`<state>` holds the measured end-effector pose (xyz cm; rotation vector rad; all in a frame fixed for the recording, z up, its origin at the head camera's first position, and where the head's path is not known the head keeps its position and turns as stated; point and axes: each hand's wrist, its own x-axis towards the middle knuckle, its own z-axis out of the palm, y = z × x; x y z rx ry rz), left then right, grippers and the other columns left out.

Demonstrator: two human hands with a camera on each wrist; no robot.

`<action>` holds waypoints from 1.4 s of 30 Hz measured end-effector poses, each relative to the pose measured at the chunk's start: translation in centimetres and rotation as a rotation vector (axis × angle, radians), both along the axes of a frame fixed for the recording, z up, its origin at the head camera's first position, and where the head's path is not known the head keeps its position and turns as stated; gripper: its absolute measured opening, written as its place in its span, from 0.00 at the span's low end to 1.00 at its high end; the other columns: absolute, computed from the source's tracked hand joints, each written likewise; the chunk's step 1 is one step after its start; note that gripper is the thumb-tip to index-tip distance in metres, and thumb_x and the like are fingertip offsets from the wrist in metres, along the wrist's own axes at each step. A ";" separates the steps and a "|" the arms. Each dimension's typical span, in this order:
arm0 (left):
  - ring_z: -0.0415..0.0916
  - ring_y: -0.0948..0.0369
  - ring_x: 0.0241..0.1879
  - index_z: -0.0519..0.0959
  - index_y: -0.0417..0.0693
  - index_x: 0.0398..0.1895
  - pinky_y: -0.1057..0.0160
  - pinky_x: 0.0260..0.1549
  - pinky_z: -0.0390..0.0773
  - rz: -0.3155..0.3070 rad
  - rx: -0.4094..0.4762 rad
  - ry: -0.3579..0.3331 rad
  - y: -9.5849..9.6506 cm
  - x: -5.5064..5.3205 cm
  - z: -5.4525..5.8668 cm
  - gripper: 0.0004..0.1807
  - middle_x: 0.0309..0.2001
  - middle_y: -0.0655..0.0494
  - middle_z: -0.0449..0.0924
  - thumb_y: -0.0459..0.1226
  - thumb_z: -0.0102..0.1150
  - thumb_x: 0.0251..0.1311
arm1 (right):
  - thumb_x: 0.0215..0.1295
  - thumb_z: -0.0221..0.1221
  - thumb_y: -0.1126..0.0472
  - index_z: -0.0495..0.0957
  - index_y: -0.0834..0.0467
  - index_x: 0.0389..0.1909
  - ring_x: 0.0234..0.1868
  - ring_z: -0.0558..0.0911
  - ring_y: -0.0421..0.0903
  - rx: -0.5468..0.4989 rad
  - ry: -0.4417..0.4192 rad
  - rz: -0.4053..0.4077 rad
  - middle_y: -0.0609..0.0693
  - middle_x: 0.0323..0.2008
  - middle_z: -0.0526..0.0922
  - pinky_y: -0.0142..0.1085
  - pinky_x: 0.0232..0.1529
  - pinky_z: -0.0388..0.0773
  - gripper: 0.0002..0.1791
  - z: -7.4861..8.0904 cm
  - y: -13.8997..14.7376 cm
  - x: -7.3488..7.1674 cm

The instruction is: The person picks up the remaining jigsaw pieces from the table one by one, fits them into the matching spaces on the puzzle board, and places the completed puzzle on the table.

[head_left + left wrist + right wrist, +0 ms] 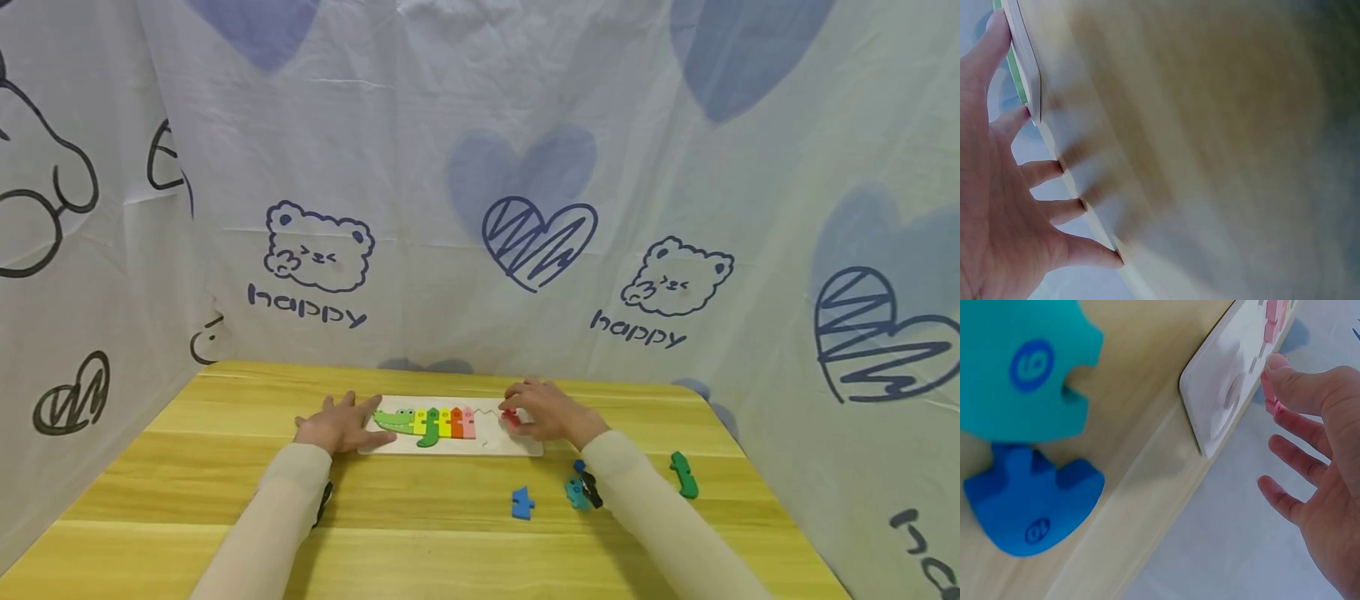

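Note:
A white puzzle board (502, 448) lies on the table with a green crocodile head (396, 419) and several coloured body pieces in its left part. My left hand (345, 423) spreads its fingers at the board's left end; in the left wrist view the thumb (997, 40) lies on the board's edge and other fingertips rest on the table. Over the board's right part, my right hand (546, 412) pinches a pinkish-red puzzle piece (510, 418) between thumb and index finger. In the right wrist view that puzzle piece (1268, 394) is held above the board's recess, the other fingers loosely bent.
In front of the board lie a blue puzzle piece (522, 503) and a teal puzzle piece (577, 494), partly behind the right wrist's black strap. A rounded blue piece marked 10 (1035, 506) is beside the teal one. A green piece (684, 475) lies farther right. Printed cloth hangs behind the table.

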<state>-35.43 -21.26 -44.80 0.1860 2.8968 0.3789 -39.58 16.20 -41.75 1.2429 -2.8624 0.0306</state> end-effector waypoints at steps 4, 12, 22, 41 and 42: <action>0.41 0.21 0.77 0.56 0.59 0.83 0.08 0.57 0.47 -0.001 -0.004 0.000 0.0 0.0 0.0 0.53 0.81 0.30 0.48 0.74 0.52 0.60 | 0.69 0.67 0.55 0.84 0.56 0.60 0.62 0.76 0.57 -0.002 0.011 0.018 0.56 0.63 0.81 0.55 0.61 0.77 0.20 -0.1 -0.6 0.0; 0.41 0.21 0.77 0.56 0.60 0.83 0.08 0.57 0.47 0.001 -0.001 -0.003 0.0 -0.1 0.0 0.53 0.81 0.30 0.48 0.74 0.52 0.60 | 0.69 0.66 0.57 0.84 0.56 0.58 0.61 0.76 0.57 -0.014 0.017 0.049 0.58 0.63 0.81 0.54 0.58 0.77 0.18 -0.4 -1.5 0.0; 0.41 0.21 0.77 0.56 0.60 0.83 0.08 0.57 0.48 0.000 -0.003 0.004 -0.1 -0.2 0.0 0.53 0.81 0.30 0.48 0.75 0.52 0.59 | 0.70 0.66 0.53 0.83 0.54 0.61 0.61 0.77 0.55 0.005 0.015 0.022 0.56 0.63 0.81 0.54 0.62 0.77 0.21 -1.1 -2.7 0.2; 0.41 0.21 0.77 0.56 0.59 0.83 0.09 0.58 0.48 0.002 -0.003 -0.001 0.0 -0.1 0.0 0.53 0.81 0.30 0.48 0.74 0.52 0.60 | 0.69 0.66 0.46 0.82 0.53 0.63 0.63 0.75 0.53 0.041 0.001 -0.029 0.53 0.63 0.82 0.51 0.65 0.74 0.25 -1.8 -4.4 0.1; 0.41 0.21 0.77 0.56 0.59 0.83 0.09 0.58 0.48 0.002 -0.003 -0.002 0.0 -0.1 0.0 0.53 0.81 0.30 0.48 0.74 0.52 0.60 | 0.70 0.66 0.46 0.82 0.53 0.62 0.63 0.75 0.53 0.041 0.002 -0.029 0.53 0.63 0.82 0.51 0.65 0.74 0.25 -1.8 -4.4 0.1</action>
